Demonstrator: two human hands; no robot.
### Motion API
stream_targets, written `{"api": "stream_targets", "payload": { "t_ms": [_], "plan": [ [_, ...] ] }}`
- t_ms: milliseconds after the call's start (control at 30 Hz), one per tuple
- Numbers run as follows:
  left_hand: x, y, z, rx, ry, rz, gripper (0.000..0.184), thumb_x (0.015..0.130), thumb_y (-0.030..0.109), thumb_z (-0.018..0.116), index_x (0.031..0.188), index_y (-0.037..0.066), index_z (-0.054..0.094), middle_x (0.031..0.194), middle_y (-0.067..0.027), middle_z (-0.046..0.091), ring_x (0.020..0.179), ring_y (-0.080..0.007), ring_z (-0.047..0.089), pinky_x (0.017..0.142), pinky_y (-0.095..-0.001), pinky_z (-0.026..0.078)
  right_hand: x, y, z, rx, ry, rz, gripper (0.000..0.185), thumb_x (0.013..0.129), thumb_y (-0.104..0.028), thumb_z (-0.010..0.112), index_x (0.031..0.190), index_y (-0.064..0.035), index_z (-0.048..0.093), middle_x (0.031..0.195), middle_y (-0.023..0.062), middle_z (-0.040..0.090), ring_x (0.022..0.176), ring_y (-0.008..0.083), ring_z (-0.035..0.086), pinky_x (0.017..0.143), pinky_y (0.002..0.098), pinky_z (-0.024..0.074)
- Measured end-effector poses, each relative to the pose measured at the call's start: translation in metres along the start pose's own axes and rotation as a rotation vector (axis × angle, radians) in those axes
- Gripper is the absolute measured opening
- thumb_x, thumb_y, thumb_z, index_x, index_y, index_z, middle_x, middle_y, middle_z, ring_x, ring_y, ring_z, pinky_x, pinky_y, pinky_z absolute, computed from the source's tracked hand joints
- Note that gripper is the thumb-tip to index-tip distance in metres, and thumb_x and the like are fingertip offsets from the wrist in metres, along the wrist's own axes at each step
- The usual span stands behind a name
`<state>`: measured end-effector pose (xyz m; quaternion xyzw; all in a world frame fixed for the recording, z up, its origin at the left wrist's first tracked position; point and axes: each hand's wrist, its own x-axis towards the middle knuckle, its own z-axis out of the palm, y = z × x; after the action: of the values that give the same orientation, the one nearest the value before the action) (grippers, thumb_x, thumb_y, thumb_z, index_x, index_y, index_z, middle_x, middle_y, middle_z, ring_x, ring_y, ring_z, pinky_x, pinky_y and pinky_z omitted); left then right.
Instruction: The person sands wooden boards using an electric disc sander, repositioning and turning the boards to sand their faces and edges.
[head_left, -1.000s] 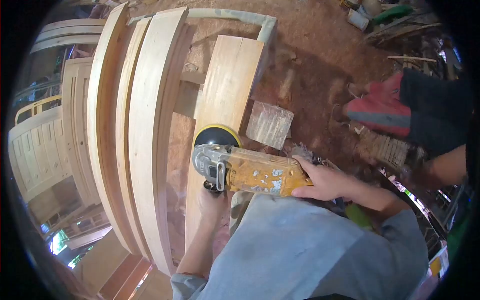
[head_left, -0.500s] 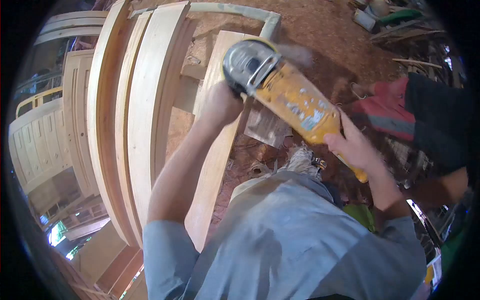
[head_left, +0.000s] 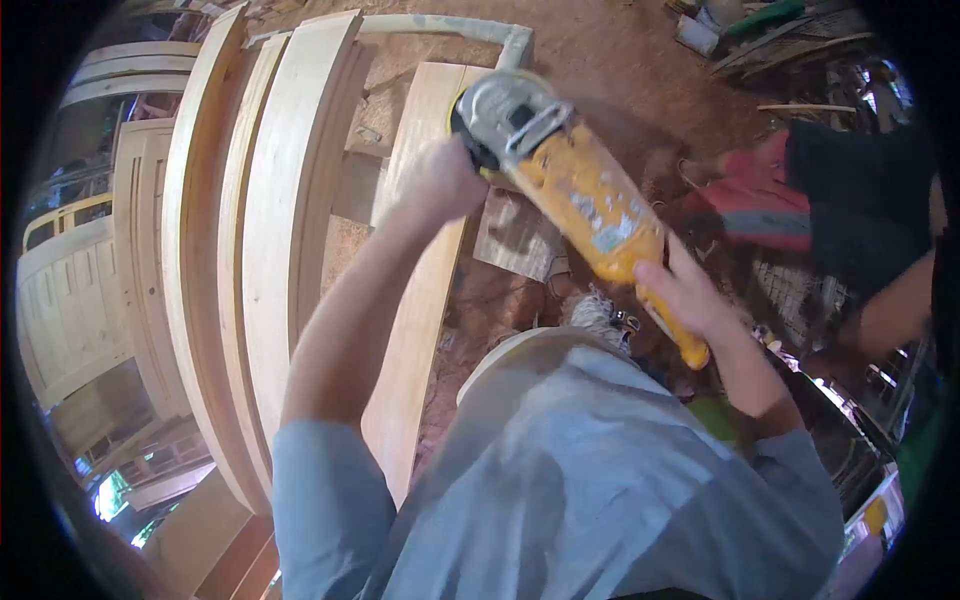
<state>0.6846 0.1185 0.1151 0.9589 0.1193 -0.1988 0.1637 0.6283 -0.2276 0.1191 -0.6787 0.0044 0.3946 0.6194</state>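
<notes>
From your head camera, the yellow power tool (head_left: 590, 205) has its head over the far end of the single plank (head_left: 416, 320), its body slanting off to the plank's right; you cannot tell whether its disc touches the wood. Your left hand (head_left: 440, 180) is curled tight around the tool's head end, above the plank. Your right hand (head_left: 690, 295) grips its rear, right of the plank. Long boards (head_left: 280, 180) stand left of the plank.

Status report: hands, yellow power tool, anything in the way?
Yellow power tool gripped: left hand near head, right hand at rear. Head overlaps far end of pale board in view; contact unclear. Another person at right.
</notes>
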Motion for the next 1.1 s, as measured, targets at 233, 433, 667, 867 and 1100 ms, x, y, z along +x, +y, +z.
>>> {"api": "stream_targets", "payload": {
  "t_ms": [233,433,667,867,1100],
  "plan": [
    [-0.148,-0.043,0.040,-0.215,0.000,-0.129,0.023,0.086,0.017,0.067,0.098,-0.002,0.073,0.094,-0.0287,0.072,0.094,-0.0464,0.070,0.080,-0.0536,0.055,-0.062,0.045,0.052,-0.204,-0.147,0.021,0.081,0.098,-0.031,0.070,0.159,0.0002,0.027,0.152,0.0179,0.047,0.143,0.0245,0.042,0.120,0.0386,0.0333],
    [-0.230,-0.067,0.094,-0.342,-0.025,-0.274,0.022,0.088,0.017,0.066,0.101,0.000,0.072,0.093,-0.0268,0.073,0.094,-0.0464,0.070,0.079,-0.0528,0.055,-0.085,0.072,0.054,-0.402,-0.289,0.007,0.094,0.094,-0.036,0.074,0.161,0.0020,0.020,0.155,0.0209,0.044,0.147,0.0271,0.040,0.122,0.0391,0.0312],
    [-0.249,-0.069,0.204,-0.762,0.133,-0.436,0.024,0.084,0.015,0.069,0.104,0.003,0.072,0.091,-0.0237,0.074,0.091,-0.0441,0.072,0.078,-0.0518,0.055,-0.015,0.078,0.000,-0.370,-0.559,0.140,0.099,0.091,-0.037,0.077,0.161,0.0031,0.020,0.152,0.0252,0.047,0.143,0.0304,0.046,0.120,0.0382,0.0345],
    [-0.283,-0.034,0.248,-0.613,0.279,-0.650,0.020,0.084,0.015,0.070,0.098,0.001,0.070,0.086,-0.0224,0.073,0.086,-0.0437,0.072,0.074,-0.0504,0.053,0.039,0.097,-0.004,-0.628,-0.771,0.187,0.098,0.090,-0.044,0.076,0.161,-0.0017,0.022,0.145,0.0273,0.054,0.134,0.0361,0.055,0.113,0.0418,0.0419],
    [-0.303,-0.051,0.253,-0.664,0.195,-0.858,0.021,0.088,0.014,0.068,0.099,-0.004,0.070,0.083,-0.0230,0.073,0.081,-0.0407,0.073,0.071,-0.0469,0.053,0.042,0.097,0.038,-0.801,-0.859,0.208,0.103,0.091,-0.053,0.071,0.162,-0.0018,0.016,0.128,0.0385,0.061,0.118,0.0500,0.063,0.103,0.0488,0.0495]
  ]
}}
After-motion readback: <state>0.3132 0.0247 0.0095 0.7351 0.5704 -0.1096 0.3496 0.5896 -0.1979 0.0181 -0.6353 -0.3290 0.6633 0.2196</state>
